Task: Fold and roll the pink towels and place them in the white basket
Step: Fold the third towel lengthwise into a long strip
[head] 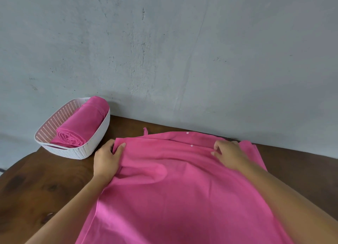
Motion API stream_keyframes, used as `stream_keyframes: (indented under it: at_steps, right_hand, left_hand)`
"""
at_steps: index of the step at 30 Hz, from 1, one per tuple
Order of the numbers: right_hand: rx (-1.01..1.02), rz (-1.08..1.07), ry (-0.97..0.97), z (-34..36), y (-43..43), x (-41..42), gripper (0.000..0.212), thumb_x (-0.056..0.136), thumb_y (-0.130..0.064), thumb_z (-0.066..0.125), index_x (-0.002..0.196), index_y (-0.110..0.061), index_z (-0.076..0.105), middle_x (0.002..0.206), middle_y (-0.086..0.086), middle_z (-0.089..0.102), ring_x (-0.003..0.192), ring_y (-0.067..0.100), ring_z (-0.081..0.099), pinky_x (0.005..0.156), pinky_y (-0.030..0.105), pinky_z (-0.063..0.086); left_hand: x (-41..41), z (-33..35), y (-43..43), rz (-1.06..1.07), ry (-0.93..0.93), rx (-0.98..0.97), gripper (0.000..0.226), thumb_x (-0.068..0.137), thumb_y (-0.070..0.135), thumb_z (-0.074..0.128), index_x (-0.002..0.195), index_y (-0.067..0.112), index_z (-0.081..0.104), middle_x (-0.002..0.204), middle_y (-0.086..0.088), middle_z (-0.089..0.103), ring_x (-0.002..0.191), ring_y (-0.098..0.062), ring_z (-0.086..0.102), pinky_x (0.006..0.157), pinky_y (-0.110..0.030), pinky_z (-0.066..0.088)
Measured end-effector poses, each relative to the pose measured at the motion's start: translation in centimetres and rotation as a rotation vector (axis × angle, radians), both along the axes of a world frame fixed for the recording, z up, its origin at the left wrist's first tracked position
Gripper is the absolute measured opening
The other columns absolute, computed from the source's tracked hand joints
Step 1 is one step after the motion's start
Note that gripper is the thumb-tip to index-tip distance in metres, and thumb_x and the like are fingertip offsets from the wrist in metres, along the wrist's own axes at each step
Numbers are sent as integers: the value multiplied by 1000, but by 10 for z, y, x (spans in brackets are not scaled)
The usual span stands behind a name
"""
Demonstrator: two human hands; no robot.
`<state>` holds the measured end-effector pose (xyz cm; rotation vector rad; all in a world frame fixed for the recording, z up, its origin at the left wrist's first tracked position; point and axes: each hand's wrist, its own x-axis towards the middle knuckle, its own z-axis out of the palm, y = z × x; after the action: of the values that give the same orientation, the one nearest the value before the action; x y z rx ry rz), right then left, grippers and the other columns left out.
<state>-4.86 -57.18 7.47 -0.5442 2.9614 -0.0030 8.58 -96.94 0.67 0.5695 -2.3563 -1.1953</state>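
Ahead, the left hand (107,159) pinches the far left corner of the spread towel (173,189), its fingers (121,146) curled on the cloth. The right hand (228,155) likewise grips the far folded edge. Just left of the left fingers, the basket (97,137) on the worktop (36,189) holds one rolled towel (82,123).

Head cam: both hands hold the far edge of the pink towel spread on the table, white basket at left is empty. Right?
Not quite: the white basket is not empty; the head view shows one rolled pink towel lying in it. The rest stands: the left hand and right hand hold the far edge of the pink towel spread on the table.
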Motion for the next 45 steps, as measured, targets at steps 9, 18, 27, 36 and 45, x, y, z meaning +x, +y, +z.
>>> stream_keyframes:
  at_steps: [9,18,27,36,45]
  right_hand:
    - [-164,38,157,-6,19,123,19,86,-29,76,83,-23,59,79,-9,61,73,20,58,70,33,39]
    - [-278,3,-1,-23,14,171,21,100,-44,55,90,-27,61,86,-15,61,80,6,56,76,28,47]
    - [-391,-167,129,-10,5,69,9,97,-22,61,98,-15,67,95,0,67,92,21,61,76,35,48]
    - [-29,-413,-41,-30,-19,14,57,92,-54,64,127,-10,51,126,15,55,120,34,51,95,45,50]
    - [-239,-434,-62,-35,-7,17,7,97,-10,58,98,-11,65,105,8,71,102,27,66,83,33,51]
  left_hand:
    - [2,5,3,-9,-11,-25,38,98,28,64,67,15,46,60,-5,48,56,-21,45,54,-31,35]
    - [3,6,5,-15,-24,-48,38,98,29,64,68,19,44,60,-3,47,56,-18,43,54,-36,31]
    - [3,4,4,-18,-13,-17,42,98,32,64,67,12,45,58,-4,43,54,-19,39,53,-32,32]
    - [2,3,3,-25,13,-8,42,98,31,64,65,15,43,57,-2,43,53,-19,39,53,-32,33]
    - [0,-1,1,-29,6,-3,36,99,33,63,69,17,50,60,-3,50,57,-20,48,54,-31,36]
